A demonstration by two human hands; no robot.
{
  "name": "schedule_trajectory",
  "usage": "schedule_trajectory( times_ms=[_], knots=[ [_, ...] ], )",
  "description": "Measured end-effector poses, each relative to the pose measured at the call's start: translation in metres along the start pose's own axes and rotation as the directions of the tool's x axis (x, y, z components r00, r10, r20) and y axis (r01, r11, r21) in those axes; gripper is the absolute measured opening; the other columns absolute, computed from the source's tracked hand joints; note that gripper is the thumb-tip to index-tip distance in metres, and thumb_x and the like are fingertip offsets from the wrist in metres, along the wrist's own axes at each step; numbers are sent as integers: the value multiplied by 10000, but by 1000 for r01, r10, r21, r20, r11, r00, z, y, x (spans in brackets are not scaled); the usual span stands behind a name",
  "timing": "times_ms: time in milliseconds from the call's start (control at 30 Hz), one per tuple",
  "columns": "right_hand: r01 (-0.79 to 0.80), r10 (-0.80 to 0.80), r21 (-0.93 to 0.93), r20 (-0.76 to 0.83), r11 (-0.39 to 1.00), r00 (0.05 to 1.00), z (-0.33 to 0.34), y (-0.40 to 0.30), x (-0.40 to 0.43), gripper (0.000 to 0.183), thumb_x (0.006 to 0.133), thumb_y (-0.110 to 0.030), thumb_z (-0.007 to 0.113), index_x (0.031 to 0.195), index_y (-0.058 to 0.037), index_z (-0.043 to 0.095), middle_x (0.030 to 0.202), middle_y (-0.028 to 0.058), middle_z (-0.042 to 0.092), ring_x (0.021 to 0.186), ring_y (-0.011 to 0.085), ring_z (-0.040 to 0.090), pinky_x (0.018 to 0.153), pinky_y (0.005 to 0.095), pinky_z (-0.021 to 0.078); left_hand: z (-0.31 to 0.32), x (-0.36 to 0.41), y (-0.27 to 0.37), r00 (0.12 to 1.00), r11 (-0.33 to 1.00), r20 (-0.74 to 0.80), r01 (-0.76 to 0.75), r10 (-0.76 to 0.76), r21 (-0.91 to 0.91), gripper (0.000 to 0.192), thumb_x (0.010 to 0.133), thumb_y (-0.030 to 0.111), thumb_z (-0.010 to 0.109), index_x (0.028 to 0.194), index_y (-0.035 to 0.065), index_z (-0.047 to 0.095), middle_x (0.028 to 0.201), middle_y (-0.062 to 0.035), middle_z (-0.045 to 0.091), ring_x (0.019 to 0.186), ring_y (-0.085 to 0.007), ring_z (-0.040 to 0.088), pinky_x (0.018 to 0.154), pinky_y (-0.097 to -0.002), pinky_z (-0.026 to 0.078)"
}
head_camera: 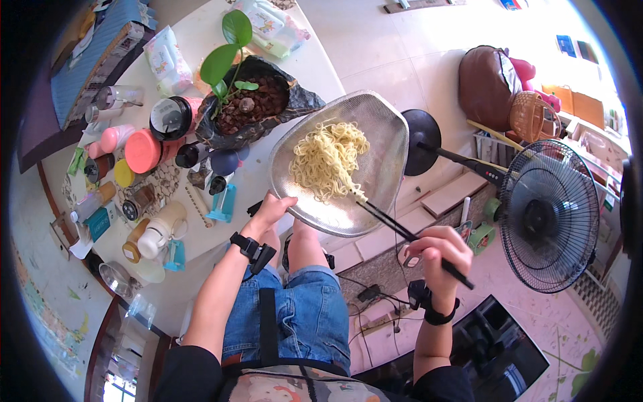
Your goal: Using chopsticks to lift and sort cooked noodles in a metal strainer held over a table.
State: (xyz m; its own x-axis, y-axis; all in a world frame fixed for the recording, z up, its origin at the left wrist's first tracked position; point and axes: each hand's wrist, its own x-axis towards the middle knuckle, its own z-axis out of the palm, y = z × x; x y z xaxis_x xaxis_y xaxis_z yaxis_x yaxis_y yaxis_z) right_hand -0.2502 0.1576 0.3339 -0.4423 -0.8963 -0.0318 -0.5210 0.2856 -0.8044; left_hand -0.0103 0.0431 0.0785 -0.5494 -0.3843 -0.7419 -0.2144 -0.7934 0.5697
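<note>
My left hand (272,210) grips the near rim of a metal mesh basket (384,125), which is held up beside the table. Pale yellow noodles (324,156) lie in a tangled heap inside it. In my right hand (442,254) is a pair of black chopsticks (389,223), slanting down to the left into the basket. Their tips meet the near end of the noodles, where a strand bundle gathers. Whether they pinch it is hard to tell. Both wrists wear black straps with small devices.
The table (211,27) at left holds a potted plant (256,100), wipes packs (168,60), jars (143,151) and a white bottle (161,233). A standing fan (547,216) is at right, its round base (422,143) beyond the basket. Cables and a power strip (377,324) lie below, near a television (502,341).
</note>
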Motion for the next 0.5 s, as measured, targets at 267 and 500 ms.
schedule_trajectory(
  times_ms=[267, 500],
  knots=[
    [-58, 111, 179, -302, 982, 947, -23, 41, 20, 325, 889, -173, 511, 647, 35, 572, 623, 98, 560, 451, 118, 513, 425, 218, 393, -3, 7, -3, 1000, 1000, -21, -1, 1, 5, 375, 743, -13, 569, 1111, -44, 505, 1026, -77, 578, 916, -165, 543, 819, -287, 432],
    [-290, 393, 385, -222, 876, 892, 39, 139, 64, 326, 915, -234, 503, 775, 43, 603, 653, 59, 580, 504, 108, 540, 476, 214, 422, -7, 9, -5, 997, 997, -32, 72, -72, 16, 425, 750, -43, 555, 1167, -24, 471, 1055, -73, 553, 953, -164, 532, 826, -296, 438]
  ],
)
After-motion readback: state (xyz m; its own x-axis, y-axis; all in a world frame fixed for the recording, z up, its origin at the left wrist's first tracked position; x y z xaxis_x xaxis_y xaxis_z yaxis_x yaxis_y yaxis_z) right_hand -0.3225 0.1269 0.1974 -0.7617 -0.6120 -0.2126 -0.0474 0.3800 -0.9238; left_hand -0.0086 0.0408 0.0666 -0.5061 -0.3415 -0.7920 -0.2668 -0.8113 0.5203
